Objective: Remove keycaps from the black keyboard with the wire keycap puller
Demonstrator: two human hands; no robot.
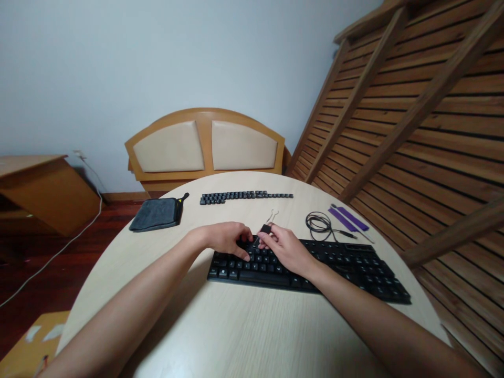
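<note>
A black keyboard [263, 277] lies on the round table in front of me, several keycaps still on it. My right hand [286, 249] is over its upper left part, closed around a keycap puller [266, 229] with a dark handle. The puller's two thin wire prongs point up and away from the keys. My left hand [228, 239] rests at the keyboard's left end. Its thumb and index finger are apart, touching the key area close to the right fingertips. What lies under the fingertips is partly hidden.
Loose black keycaps [236, 195] are lined up in rows on the table's [236, 331] far side. A folded grey cloth [155, 213] lies at left. On the right are a coiled black cable [319, 223], purple strips [342, 218] and a thin rod [367, 237].
</note>
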